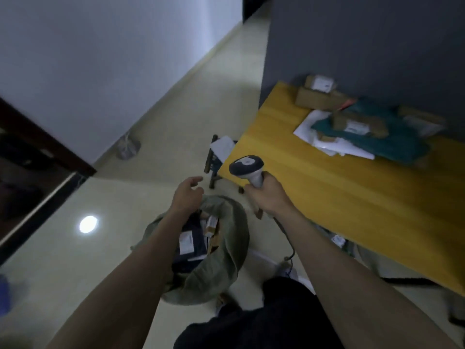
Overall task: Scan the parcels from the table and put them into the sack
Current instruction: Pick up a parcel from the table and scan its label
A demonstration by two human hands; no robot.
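A grey-green sack [221, 268] stands open on the floor below me, with a dark labelled parcel [191, 244] and a small brown box [210, 224] inside it. My left hand [188, 193] hovers over the sack's far rim, fingers loosely curled, holding nothing. My right hand [266, 195] grips the handle of a grey barcode scanner [247, 168] at the corner of the yellow table [339, 192]. Several parcels lie at the table's far side: brown boxes [318, 93], white mailers [315, 123] and teal bags [392, 137].
The scanner's cable [289, 250] hangs down to the floor beside the sack. A small wooden chair [217, 159] with white paper on it stands past the table's corner. A white wall runs along the left, a grey wall behind the table. The tiled floor is glossy.
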